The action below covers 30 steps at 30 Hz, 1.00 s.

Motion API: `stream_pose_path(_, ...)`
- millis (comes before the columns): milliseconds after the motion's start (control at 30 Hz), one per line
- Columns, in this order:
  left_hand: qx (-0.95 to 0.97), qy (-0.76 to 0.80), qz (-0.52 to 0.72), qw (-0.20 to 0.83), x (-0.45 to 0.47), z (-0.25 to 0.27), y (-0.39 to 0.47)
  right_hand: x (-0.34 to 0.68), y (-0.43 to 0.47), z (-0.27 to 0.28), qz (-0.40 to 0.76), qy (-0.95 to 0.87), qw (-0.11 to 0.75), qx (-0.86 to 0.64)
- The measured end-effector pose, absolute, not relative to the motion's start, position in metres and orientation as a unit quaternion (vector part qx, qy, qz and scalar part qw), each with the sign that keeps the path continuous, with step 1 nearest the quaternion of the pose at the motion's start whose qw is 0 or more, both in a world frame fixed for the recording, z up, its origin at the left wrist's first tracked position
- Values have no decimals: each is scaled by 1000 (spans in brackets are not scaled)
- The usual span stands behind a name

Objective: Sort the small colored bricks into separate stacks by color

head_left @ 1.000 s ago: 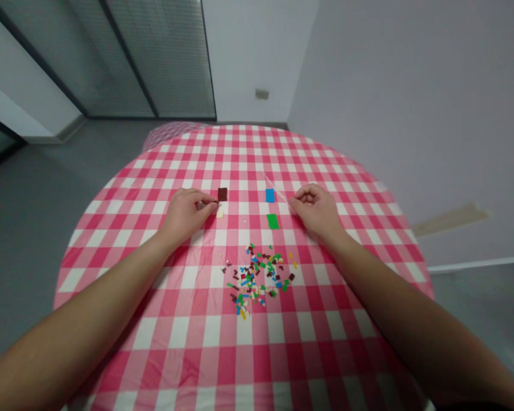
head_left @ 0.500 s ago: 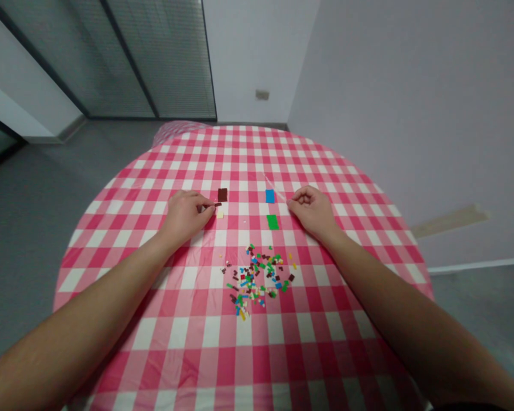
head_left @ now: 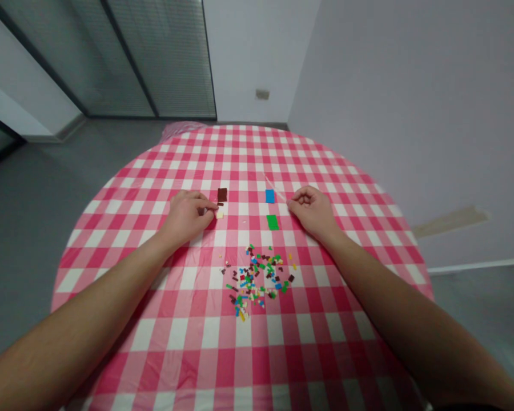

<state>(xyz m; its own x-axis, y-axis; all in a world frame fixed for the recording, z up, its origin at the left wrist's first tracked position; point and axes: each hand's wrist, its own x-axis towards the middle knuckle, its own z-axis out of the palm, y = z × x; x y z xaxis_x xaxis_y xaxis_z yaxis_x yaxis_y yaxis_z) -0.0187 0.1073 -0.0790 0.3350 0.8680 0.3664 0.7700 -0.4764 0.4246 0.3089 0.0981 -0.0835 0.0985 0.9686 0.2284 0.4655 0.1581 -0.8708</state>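
My left hand (head_left: 191, 214) rests on the checked tablecloth at the left, its thumb and index finger slightly apart. Just beyond its fingertips lies a small dark brown brick (head_left: 220, 204). A cream piece (head_left: 220, 216) is beside the thumb, and a square of dark brown bricks (head_left: 222, 194) sits a little farther away. On the right, my right hand (head_left: 310, 206) has its fingers curled and pinches the near end of a thin, see-through strip (head_left: 274, 185). A blue rectangle (head_left: 269, 196) and a green rectangle (head_left: 273, 222) lie flat to the left of that hand.
Many tiny loose bricks (head_left: 257, 277) in brown, green, blue, white and yellow are scattered nearer to me, between my forearms. They lie on a round table with a pink-and-white checked cloth (head_left: 248, 354). A wall (head_left: 411, 114) stands close on the right.
The small brown brick has shifted slightly right, out from under my left fingertips. My left hand has moved a little right and its index finger lower. My right hand has stayed in place.
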Motion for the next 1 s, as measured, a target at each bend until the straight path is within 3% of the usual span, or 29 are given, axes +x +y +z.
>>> stream_pose_path(1000,818,495,279,95,-19,-89,110,309,97,-81,273,-621,444,-585)
